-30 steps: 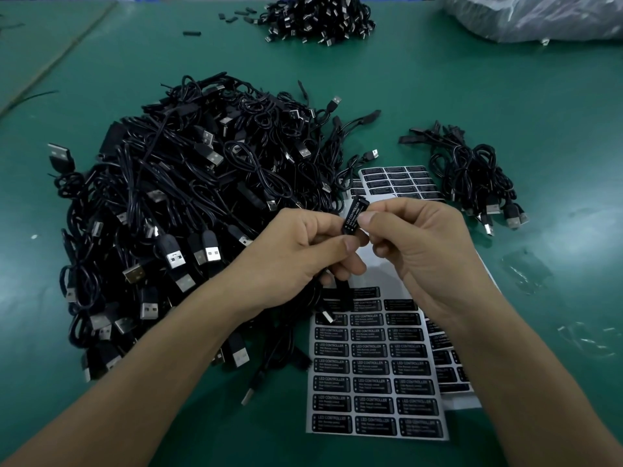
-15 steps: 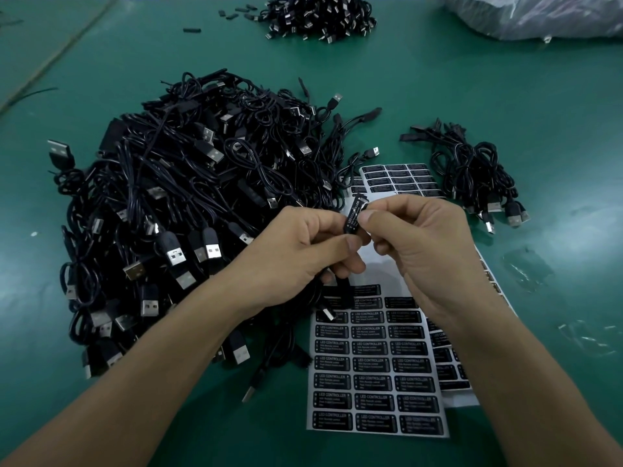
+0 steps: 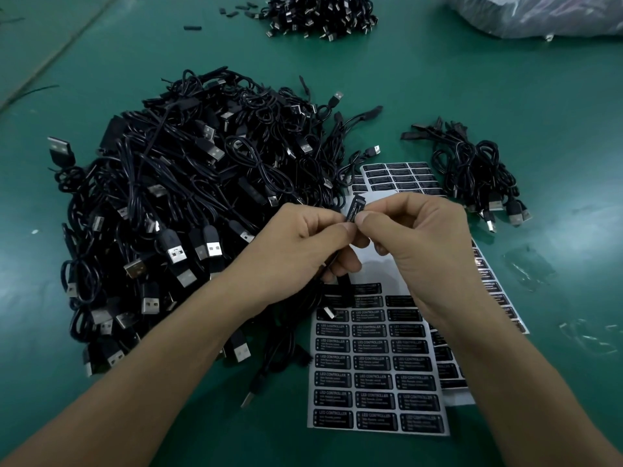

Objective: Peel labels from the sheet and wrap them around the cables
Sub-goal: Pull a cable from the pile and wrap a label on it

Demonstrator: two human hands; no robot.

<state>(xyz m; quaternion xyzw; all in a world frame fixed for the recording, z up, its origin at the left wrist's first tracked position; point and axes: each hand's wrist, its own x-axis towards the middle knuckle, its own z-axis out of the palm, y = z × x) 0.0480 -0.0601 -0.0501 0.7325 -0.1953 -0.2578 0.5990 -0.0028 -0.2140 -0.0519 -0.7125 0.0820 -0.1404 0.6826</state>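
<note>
Above the label sheets, my left hand [image 3: 308, 246] and my right hand [image 3: 418, 244] meet fingertip to fingertip. Between them they pinch a small black controller piece of a cable with a black label [image 3: 352, 210] on it. The rest of that cable [image 3: 332, 264] hangs down below my left hand. A grey sheet of black "LED CONTROLLER" labels [image 3: 377, 372] lies under my wrists. More label sheets [image 3: 401, 175] lie behind and to the right, partly hidden by my right hand.
A big heap of black USB cables [image 3: 175, 210] fills the green table [image 3: 505, 96] on the left. A small bundle of cables [image 3: 478, 173] lies at the right. Another pile [image 3: 320, 15] and a plastic bag [image 3: 539, 11] sit at the far edge.
The hands stay at the same spot; the fingertips have closed tighter around the labelled piece, so less of it shows.
</note>
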